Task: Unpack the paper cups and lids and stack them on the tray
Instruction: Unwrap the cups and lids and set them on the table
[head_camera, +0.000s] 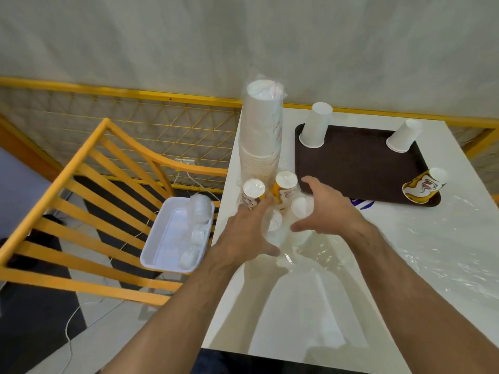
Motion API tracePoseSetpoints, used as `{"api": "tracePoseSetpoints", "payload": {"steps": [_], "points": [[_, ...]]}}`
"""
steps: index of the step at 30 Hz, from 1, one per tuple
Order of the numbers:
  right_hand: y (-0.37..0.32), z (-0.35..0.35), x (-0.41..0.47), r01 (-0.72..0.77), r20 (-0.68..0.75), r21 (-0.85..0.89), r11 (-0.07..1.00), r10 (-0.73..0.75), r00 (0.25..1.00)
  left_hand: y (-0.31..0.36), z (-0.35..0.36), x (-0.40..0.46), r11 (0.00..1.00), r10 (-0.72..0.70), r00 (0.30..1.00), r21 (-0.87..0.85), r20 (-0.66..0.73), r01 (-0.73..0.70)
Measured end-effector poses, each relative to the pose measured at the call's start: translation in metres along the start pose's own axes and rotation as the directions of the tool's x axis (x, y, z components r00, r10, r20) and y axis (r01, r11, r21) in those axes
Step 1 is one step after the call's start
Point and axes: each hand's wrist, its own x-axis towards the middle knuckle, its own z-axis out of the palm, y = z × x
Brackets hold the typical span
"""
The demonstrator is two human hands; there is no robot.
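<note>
A dark brown tray (359,168) lies on the white table, with upturned cups in three corners: a white one (316,125), another white one (404,136) and a printed yellow one (422,186). Left of the tray a tall stack of white cups (260,133) stands in a clear plastic sleeve. Several small upturned cups cluster at its foot, among them a printed one (252,190) and a yellow one (285,184). My left hand (247,233) and my right hand (328,209) reach over this cluster with fingers spread, holding nothing.
Loose clear plastic wrap (432,238) lies over the table to the right and near me. A white tray (172,238) with clear lids sits on a yellow wooden chair (89,201) to the left. A yellow mesh railing runs behind.
</note>
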Motion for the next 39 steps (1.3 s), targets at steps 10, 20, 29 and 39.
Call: {"api": "tracePoseSetpoints", "payload": {"steps": [10, 20, 29, 39], "points": [[-0.099, -0.01, -0.028, 0.308, -0.303, 0.093, 0.947, -0.267, 0.915, -0.082, -0.025, -0.027, 0.955, -0.186, 0.945, -0.274, -0.269, 0.109], [-0.193, 0.172, 0.076, 0.126, 0.05, 0.282, 0.951, -0.146, 0.988, -0.265, -0.001, 0.0, 0.825, -0.522, 0.853, -0.239, 0.026, 0.512], [-0.172, 0.35, 0.211, -0.382, 0.154, 0.256, 0.888, 0.353, 0.923, -0.372, 0.067, 0.069, 0.804, -0.484, 0.853, -0.288, 0.193, 0.521], [-0.167, 0.443, 0.254, -0.4, -0.017, -0.064, 0.914, 0.4, 0.916, -0.409, 0.136, 0.118, 0.807, -0.418, 0.856, -0.31, 0.304, 0.504]]}}
